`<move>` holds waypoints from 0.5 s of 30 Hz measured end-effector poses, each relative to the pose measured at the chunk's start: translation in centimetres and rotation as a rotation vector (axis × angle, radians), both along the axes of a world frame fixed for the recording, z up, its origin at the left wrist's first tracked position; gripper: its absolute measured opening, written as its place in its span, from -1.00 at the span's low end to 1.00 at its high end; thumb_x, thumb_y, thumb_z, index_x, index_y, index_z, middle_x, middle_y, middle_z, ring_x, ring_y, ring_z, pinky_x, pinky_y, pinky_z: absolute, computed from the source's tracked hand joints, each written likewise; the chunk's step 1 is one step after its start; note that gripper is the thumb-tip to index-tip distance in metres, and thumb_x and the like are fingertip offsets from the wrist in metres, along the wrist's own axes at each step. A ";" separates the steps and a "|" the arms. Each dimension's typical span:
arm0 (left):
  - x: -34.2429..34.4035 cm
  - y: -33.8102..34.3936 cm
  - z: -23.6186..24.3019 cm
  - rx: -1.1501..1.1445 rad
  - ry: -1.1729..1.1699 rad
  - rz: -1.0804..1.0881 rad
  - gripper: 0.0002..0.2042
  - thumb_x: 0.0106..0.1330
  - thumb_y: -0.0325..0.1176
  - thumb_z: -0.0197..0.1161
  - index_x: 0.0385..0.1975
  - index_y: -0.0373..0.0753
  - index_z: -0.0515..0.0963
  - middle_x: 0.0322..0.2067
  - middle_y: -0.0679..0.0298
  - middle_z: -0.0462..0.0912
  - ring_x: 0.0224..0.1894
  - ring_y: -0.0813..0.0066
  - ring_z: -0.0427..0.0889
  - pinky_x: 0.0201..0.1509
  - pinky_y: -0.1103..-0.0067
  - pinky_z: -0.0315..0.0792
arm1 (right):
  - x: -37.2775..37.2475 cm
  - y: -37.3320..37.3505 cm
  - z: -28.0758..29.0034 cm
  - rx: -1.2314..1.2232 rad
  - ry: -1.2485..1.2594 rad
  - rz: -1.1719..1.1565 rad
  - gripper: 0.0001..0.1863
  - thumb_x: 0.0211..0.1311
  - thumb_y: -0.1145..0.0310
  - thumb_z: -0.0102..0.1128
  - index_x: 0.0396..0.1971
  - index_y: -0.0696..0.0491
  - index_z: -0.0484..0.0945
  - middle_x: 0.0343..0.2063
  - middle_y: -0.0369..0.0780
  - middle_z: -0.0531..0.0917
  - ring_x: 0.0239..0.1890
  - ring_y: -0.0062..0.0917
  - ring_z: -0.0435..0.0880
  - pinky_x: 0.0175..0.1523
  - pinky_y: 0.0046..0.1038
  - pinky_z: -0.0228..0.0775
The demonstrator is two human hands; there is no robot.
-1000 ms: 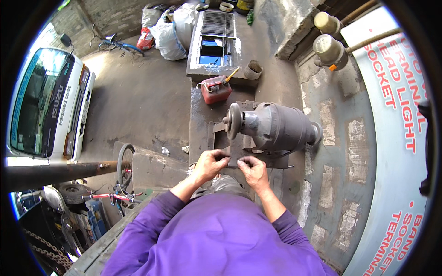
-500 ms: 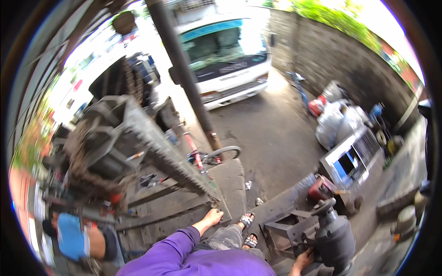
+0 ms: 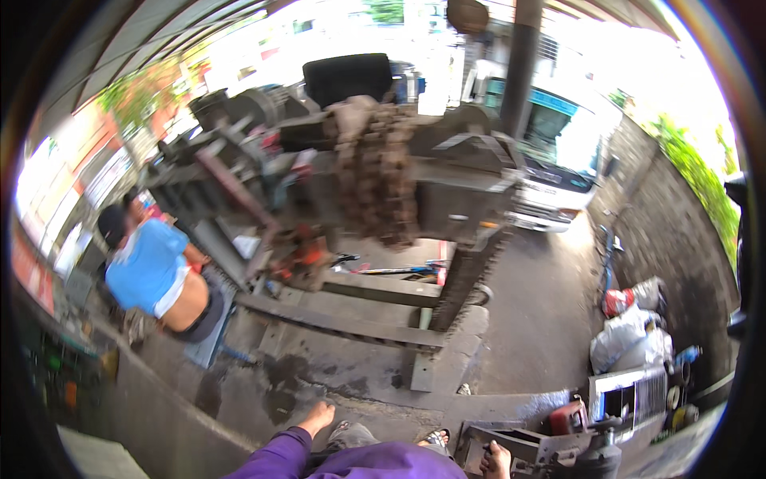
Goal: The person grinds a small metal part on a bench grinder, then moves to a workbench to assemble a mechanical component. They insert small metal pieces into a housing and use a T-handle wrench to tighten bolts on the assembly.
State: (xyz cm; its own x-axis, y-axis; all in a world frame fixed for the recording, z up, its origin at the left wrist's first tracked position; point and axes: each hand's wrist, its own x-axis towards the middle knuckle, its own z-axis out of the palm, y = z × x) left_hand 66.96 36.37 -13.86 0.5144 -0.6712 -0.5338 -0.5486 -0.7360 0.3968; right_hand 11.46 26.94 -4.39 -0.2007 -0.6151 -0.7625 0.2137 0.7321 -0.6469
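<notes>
My left hand [image 3: 319, 417], in a purple sleeve, hangs over the stained concrete floor, apart from the big steel frame [image 3: 343, 319] in front of me. Its fingers are smeared and cannot be read. Lower right, my right hand [image 3: 496, 461] is curled beside a dark metal stand [image 3: 527, 447]; what its fingers hold, if anything, I cannot make out. A dark, rounded metal body [image 3: 598, 461] stands to its right, cut off by the lower edge. The steel frame has a notched upright [image 3: 467, 287] and a heavy rusty chain [image 3: 375, 176] draped over its top beam.
At the left a person in a blue shirt [image 3: 152, 267] sits on a low blue seat [image 3: 214, 339]. A pole [image 3: 523, 72] stands before a white truck [image 3: 550, 172]. White sacks [image 3: 630, 339], a red can [image 3: 568, 417] and a white metal grille [image 3: 626, 395] lie along the right wall.
My view has swung left, bringing the steel frame and the seated person toward the middle. My left hand has come away from the notched upright. My right hand has left the side of the dark metal body.
</notes>
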 end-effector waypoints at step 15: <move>20.1 36.8 1.2 -0.084 0.091 1.018 -0.57 0.32 -0.11 0.42 -0.21 -0.49 0.71 -0.34 -0.16 0.78 -0.24 -0.05 0.80 -0.12 0.23 0.60 | 53.9 -2.4 5.2 0.495 -0.589 1.352 -0.83 0.59 0.29 0.06 -0.19 0.07 0.53 -0.57 -0.32 0.40 -0.62 -0.59 0.29 -0.54 -0.51 0.10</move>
State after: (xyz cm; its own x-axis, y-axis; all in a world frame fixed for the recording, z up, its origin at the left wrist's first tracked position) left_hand 87.10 73.17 -12.69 0.8208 0.0242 -0.5707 0.3555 -0.8036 0.4773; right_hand 65.33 24.58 0.85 0.6655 0.2436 -0.7055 -0.6300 0.6901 -0.3560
